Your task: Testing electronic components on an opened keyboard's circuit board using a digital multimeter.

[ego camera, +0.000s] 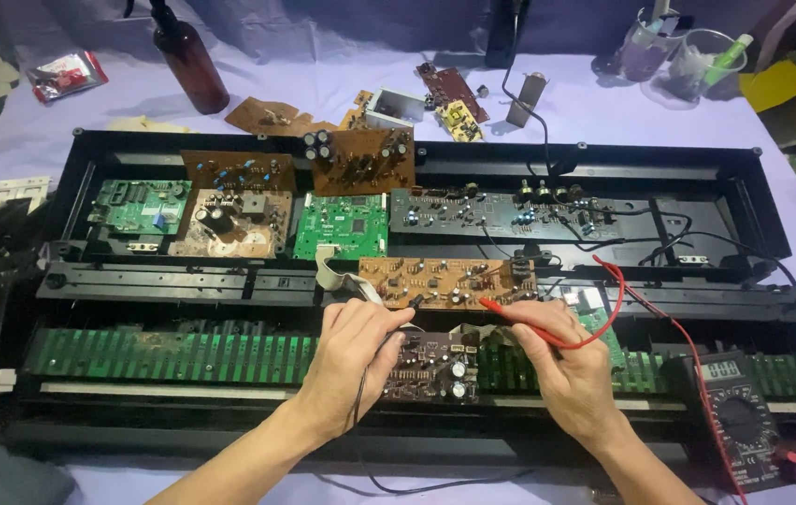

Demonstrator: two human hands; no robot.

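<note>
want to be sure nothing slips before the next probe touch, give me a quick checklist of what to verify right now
1. Red probe gripped in the right hand, tip on the brown circuit board: ok.
2. Black probe pinched in the left hand, tip at the same board: ok.
3. Exact pads under the two tips: cannot tell, too small.
4. Multimeter at the right edge of the open black chassis, display facing up: ok; its dial setting: cannot tell.
5. Red lead loops over boards and wiring: not ok, it could snag.
6. Small dark board lies loose between the hands: not ok, unsecured.
</note>
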